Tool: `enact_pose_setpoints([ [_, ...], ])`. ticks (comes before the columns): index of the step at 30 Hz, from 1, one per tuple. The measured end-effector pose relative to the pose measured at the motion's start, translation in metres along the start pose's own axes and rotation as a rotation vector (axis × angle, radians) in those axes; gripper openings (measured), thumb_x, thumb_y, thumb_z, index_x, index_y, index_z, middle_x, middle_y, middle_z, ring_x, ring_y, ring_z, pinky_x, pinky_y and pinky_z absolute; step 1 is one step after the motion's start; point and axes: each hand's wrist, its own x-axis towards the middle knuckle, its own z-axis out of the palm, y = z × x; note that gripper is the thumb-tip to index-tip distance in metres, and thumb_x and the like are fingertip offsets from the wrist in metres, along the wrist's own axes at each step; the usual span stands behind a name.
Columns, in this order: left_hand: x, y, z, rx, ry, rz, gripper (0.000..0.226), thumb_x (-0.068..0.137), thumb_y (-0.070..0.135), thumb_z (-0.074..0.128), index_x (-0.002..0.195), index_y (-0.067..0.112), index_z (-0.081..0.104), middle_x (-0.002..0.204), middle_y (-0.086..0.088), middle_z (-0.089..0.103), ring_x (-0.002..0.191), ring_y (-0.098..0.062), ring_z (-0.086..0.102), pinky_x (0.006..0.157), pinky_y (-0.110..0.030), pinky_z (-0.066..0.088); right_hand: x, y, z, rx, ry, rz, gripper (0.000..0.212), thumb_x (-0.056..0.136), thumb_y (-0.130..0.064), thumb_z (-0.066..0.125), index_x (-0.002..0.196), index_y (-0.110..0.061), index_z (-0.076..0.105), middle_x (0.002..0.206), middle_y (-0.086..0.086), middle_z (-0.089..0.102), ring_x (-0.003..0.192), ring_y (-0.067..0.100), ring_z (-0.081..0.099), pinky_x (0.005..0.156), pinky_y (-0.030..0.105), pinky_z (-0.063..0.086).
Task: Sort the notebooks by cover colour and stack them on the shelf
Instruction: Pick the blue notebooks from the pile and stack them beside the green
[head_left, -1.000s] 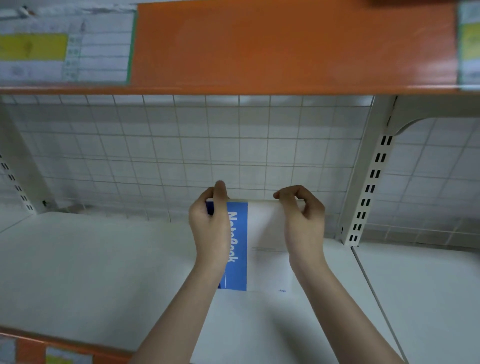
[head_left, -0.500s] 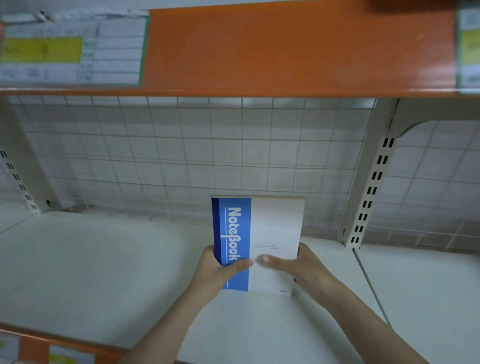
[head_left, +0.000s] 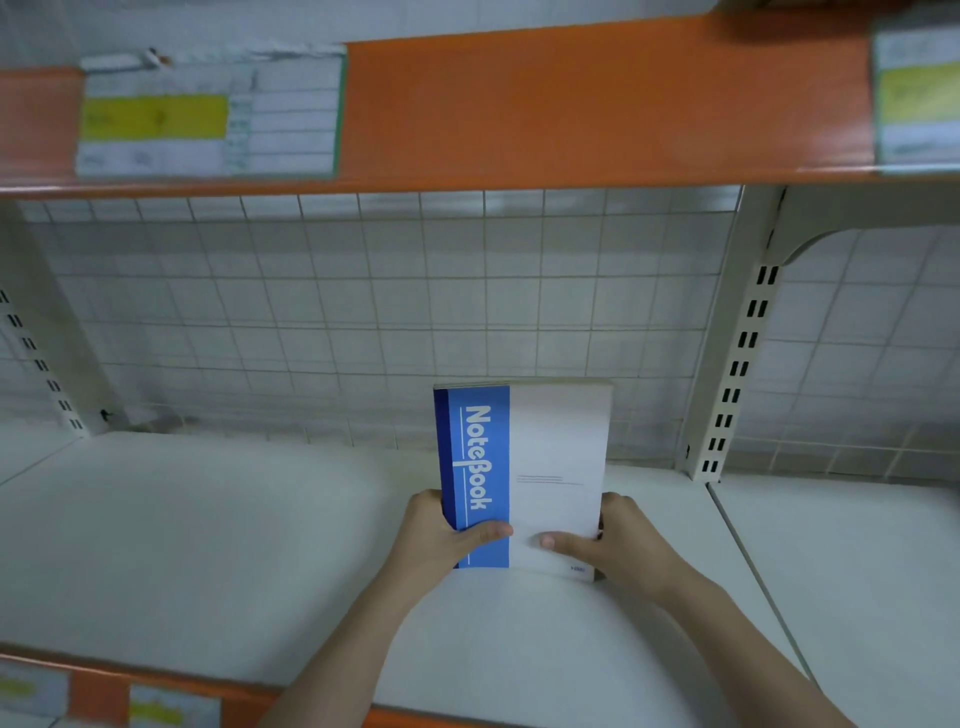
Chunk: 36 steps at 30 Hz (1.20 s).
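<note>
So there was 1 stack of notebooks (head_left: 524, 478) on the white shelf board (head_left: 208, 545), sitting right of centre w/ its far edge up near the wire grid back panel (head_left: 363, 322). Couldn't count how many notebooks were in the stack, only the page edges showed along the top, looked like a few. Top cover was white w/ a blue band down the left side, "NoteBook" printed in white running lengthwise, plus a darker blue strip at the spine.

2 hands on it, both bare. Left hand (head_left: 441, 535) gripped the spine side near the bottom corner, thumb laid across the blue band, other fingers wrapped round the edge & hidden behind. Right hand (head_left: 618, 540) did the same on the opposite side, thumb flat on the white part of the cover, fingers curled round the right edge. The 2 thumbs pointed at each other, close but not touching.

Other stuff: 1 orange shelf edge (head_left: 571, 104) overhead w/ 2 paper labels visible, one on the left (head_left: 208, 117) w/ a yellow block, one cut off at the right (head_left: 919, 98). 2 slotted cream uprights, one far left (head_left: 41, 358), one right (head_left: 737, 369). Lower orange front edge (head_left: 98, 696) at bottom left had a couple blurry tags too.
</note>
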Motion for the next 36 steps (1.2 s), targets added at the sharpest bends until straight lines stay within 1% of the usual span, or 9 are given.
enact_pose_setpoints([
  [4, 0.0, 0.001, -0.004, -0.053, -0.029, 0.012, 0.028, 0.067, 0.025, 0.084, 0.09, 0.02, 0.069, 0.086, 0.006, 0.074, 0.078, -0.012, 0.071, 0.06, -0.018, 0.052, -0.002, -0.013, 0.006, 0.021, 0.016, -0.027, 0.032, 0.08, -0.038, 0.073, 0.108, -0.046, 0.06, 0.108, -0.025, 0.066, 0.099, -0.006, 0.061, 0.078, 0.008, 0.046],
  [9, 0.002, 0.008, 0.001, -0.133, 0.028, -0.068, 0.019, 0.088, 0.024, 0.065, 0.099, 0.009, 0.065, 0.088, 0.006, 0.071, 0.079, -0.01, 0.067, 0.064, -0.012, 0.05, -0.002, -0.023, 0.019, 0.235, 0.155, 0.094, 0.034, 0.089, -0.025, 0.064, 0.119, -0.015, 0.051, 0.115, -0.004, 0.065, 0.102, 0.012, 0.064, 0.081, 0.029, 0.054],
  [12, -0.001, 0.016, 0.005, -0.028, 0.007, -0.105, 0.032, 0.099, 0.036, 0.041, 0.095, 0.011, 0.061, 0.085, 0.004, 0.062, 0.076, -0.008, 0.057, 0.065, -0.015, 0.042, -0.012, -0.031, 0.027, 0.157, 0.269, 0.196, 0.019, 0.099, -0.024, 0.046, 0.105, -0.006, 0.045, 0.095, 0.001, 0.06, 0.082, 0.017, 0.058, 0.062, 0.025, 0.045],
  [15, -0.012, 0.024, 0.005, -0.045, -0.043, -0.153, 0.043, 0.101, 0.041, 0.032, 0.094, 0.007, 0.059, 0.087, -0.004, 0.062, 0.078, -0.017, 0.058, 0.072, -0.026, 0.042, -0.03, -0.036, 0.03, 0.16, 0.357, 0.261, 0.024, 0.101, -0.027, 0.034, 0.087, -0.009, 0.036, 0.074, 0.001, 0.045, 0.061, 0.015, 0.045, 0.04, 0.022, 0.037],
  [17, -0.024, 0.027, 0.007, -0.103, -0.061, -0.176, 0.04, 0.101, 0.042, 0.032, 0.095, 0.016, 0.062, 0.089, 0.007, 0.071, 0.08, -0.008, 0.067, 0.068, -0.016, 0.048, -0.045, -0.038, 0.031, 0.19, 0.39, 0.275, 0.025, 0.101, -0.028, 0.033, 0.084, -0.01, 0.035, 0.072, 0.002, 0.042, 0.059, 0.014, 0.043, 0.035, 0.02, 0.035],
  [19, -0.035, 0.028, 0.013, -0.127, -0.04, -0.177, 0.037, 0.101, 0.042, 0.033, 0.096, 0.021, 0.062, 0.09, 0.009, 0.072, 0.081, -0.006, 0.068, 0.066, -0.017, 0.049, -0.058, -0.04, 0.03, 0.213, 0.413, 0.29, 0.026, 0.101, -0.027, 0.034, 0.086, -0.007, 0.037, 0.073, 0.003, 0.042, 0.059, 0.015, 0.042, 0.035, 0.02, 0.034],
  [24, -0.046, 0.032, 0.029, -0.024, -0.028, -0.116, 0.037, 0.103, 0.032, 0.029, 0.096, 0.007, 0.055, 0.097, -0.011, 0.067, 0.086, -0.022, 0.065, 0.071, -0.029, 0.045, -0.083, -0.039, 0.023, 0.213, 0.478, 0.339, 0.024, 0.101, -0.024, 0.035, 0.085, -0.007, 0.04, 0.075, 0.003, 0.042, 0.061, 0.015, 0.042, 0.034, 0.018, 0.034],
  [33, -0.057, 0.057, 0.071, -0.012, -0.102, -0.102, 0.036, 0.103, 0.032, 0.029, 0.097, 0.008, 0.055, 0.099, -0.01, 0.067, 0.093, -0.025, 0.066, 0.079, -0.034, 0.048, -0.12, -0.03, -0.013, 0.209, 0.505, 0.379, 0.025, 0.101, -0.027, 0.034, 0.086, -0.009, 0.041, 0.077, 0.001, 0.043, 0.063, 0.015, 0.043, 0.035, 0.018, 0.035],
  [36, -0.062, 0.067, 0.098, -0.022, -0.129, -0.104, 0.033, 0.103, 0.033, 0.03, 0.091, 0.013, 0.053, 0.097, -0.008, 0.067, 0.089, -0.023, 0.066, 0.073, -0.031, 0.047, -0.134, -0.02, -0.037, 0.207, 0.51, 0.366, 0.026, 0.101, -0.027, 0.034, 0.089, -0.005, 0.043, 0.077, 0.002, 0.043, 0.062, 0.016, 0.042, 0.036, 0.019, 0.034],
])
